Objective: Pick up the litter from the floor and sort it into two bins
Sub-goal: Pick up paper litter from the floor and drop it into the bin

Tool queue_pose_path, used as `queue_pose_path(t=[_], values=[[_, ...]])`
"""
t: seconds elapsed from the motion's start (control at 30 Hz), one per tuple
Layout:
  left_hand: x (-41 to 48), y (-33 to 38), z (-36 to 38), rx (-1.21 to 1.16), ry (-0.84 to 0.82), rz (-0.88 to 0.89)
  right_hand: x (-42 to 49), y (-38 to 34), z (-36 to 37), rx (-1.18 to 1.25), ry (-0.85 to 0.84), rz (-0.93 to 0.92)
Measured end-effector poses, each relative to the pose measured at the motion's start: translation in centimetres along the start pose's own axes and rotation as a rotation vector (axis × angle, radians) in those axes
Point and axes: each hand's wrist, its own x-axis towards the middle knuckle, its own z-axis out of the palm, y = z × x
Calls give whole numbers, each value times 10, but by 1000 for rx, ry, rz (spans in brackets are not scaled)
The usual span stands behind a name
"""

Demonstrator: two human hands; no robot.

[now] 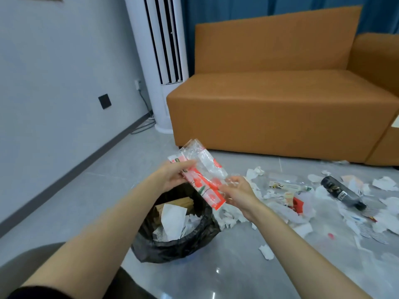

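Both hands hold a clear plastic wrapper with red and white print (203, 175) above a bin lined with a black bag (207, 231). My left hand (174, 175) pinches its upper left end. My right hand (236, 190) grips its lower right side. Inside the bin lie white paper and brown cardboard pieces. Litter is spread over the grey floor to the right: torn white paper (302, 212), a clear plastic bottle (287, 184) and a black bottle (342, 193) lying on its side. Only one bin is in view.
An orange sofa (280, 108) stands behind the litter. A white tower air conditioner (159, 61) is in the corner with cables at its base. The grey wall runs along the left. A small paper scrap (266, 251) lies on the glossy floor near the bin.
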Motion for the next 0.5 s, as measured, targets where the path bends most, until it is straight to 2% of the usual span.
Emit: queue_pose_path(t=[0.1,0.17,0.3,0.37,0.5], values=[[-5,-11,-15,160,79,14,2,5,10,-73,-48,-18],[-7,-15,-22,187,180,39,5,11,15,-155,-60,-51],[-1,-12,-42,247,394,204,9,26,24,-353,-78,-48],[1,-9,-51,312,483,255,11,35,31,-531,-109,-70],[9,-10,-59,393,534,292,12,51,41,-785,-189,-142]])
